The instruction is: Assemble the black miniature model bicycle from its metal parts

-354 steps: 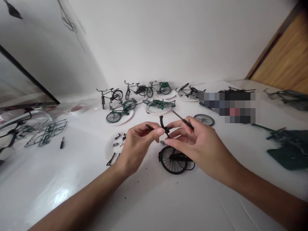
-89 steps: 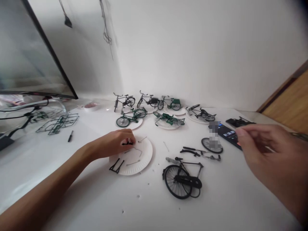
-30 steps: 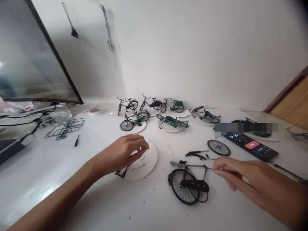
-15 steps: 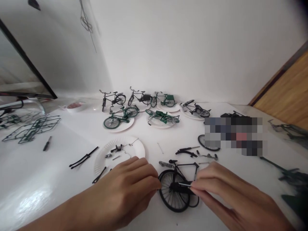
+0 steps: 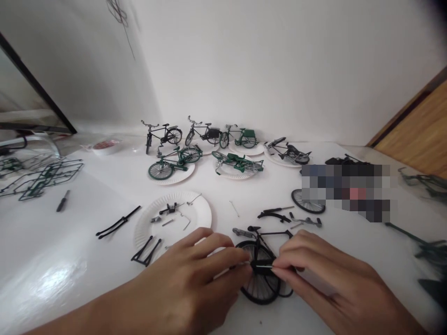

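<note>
A part-built black model bicycle (image 5: 260,291) lies on the white table in front of me, its spoked wheel towards me. My right hand (image 5: 321,274) pinches a thin silver rod (image 5: 267,266) against the black bar at the wheel's hub. The fingertips of my left hand (image 5: 206,274) are closed at the hub's left side; what they grip is mostly hidden behind the fingers. Beyond the bicycle lie a black curved mudguard (image 5: 274,215) and a grey handlebar (image 5: 307,220). Left of it is a paper plate (image 5: 206,209) with small metal parts.
Several model bicycles (image 5: 240,163) stand or lie on paper plates along the wall. At left are a black fork (image 5: 118,224), a screwdriver (image 5: 63,201) and green frame parts (image 5: 45,179). A loose wheel (image 5: 308,201) lies right of centre, beside a blurred-out patch.
My left hand has moved right, its fingertips now at the wheel hub. The silver rod in my right hand has come closer to the hub. The view has shifted slightly.
</note>
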Demonstrator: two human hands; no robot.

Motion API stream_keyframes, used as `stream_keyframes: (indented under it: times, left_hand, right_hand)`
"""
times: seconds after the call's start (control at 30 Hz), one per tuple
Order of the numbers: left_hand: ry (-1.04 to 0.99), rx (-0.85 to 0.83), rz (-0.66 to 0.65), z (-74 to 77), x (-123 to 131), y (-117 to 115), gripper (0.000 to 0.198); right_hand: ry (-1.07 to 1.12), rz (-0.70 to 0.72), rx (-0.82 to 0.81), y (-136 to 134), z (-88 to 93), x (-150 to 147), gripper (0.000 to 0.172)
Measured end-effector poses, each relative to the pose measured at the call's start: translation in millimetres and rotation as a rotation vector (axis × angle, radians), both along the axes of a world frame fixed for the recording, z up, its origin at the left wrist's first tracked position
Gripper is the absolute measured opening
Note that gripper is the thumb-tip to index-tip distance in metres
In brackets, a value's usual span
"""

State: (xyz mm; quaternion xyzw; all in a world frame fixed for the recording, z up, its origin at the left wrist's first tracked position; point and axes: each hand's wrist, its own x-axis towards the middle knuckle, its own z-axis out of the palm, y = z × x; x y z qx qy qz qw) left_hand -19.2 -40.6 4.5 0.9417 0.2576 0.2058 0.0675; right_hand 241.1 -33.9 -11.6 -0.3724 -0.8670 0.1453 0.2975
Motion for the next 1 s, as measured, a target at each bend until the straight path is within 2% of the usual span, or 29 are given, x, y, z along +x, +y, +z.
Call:
stream_keyframes:
  times: [0.17, 0.27, 0.4, 0.53, 0.7, 1.0]
  left_hand:
    - [-0.085, -0.117, 0.154, -4.6, -7.5, 2.4, 0.021]
    - [-0.041, -0.222, 0.196, -5.3, -7.7, 5.4, 0.019]
    - [0.037, -0.349, 0.149, -2.9, -6.0, 8.6, 0.031]
    - [0.011, -0.391, 0.129, -3.0, -7.0, 10.1, 0.020]
    - [-0.026, -0.420, 0.104, -6.4, -10.7, 15.1, 0.018]
    - [-0.056, -0.413, 0.076, -9.1, -13.5, 19.4, 0.019]
  right_hand:
    - [0.070, -0.010, 0.021, 1.4, 5.3, -9.6, 0.010]
    - [0.105, -0.017, 0.034, 0.8, 5.1, -14.3, 0.012]
    - [0.094, -0.007, 0.033, 1.7, 3.6, -18.1, 0.014]
    - [0.047, -0.005, 0.025, 4.2, 7.1, -28.3, 0.014]
    - [-0.010, -0.057, -0.044, 6.9, 7.2, -42.6, 0.015]
    - [-0.061, -0.083, -0.104, 3.3, -2.5, -39.2, 0.015]
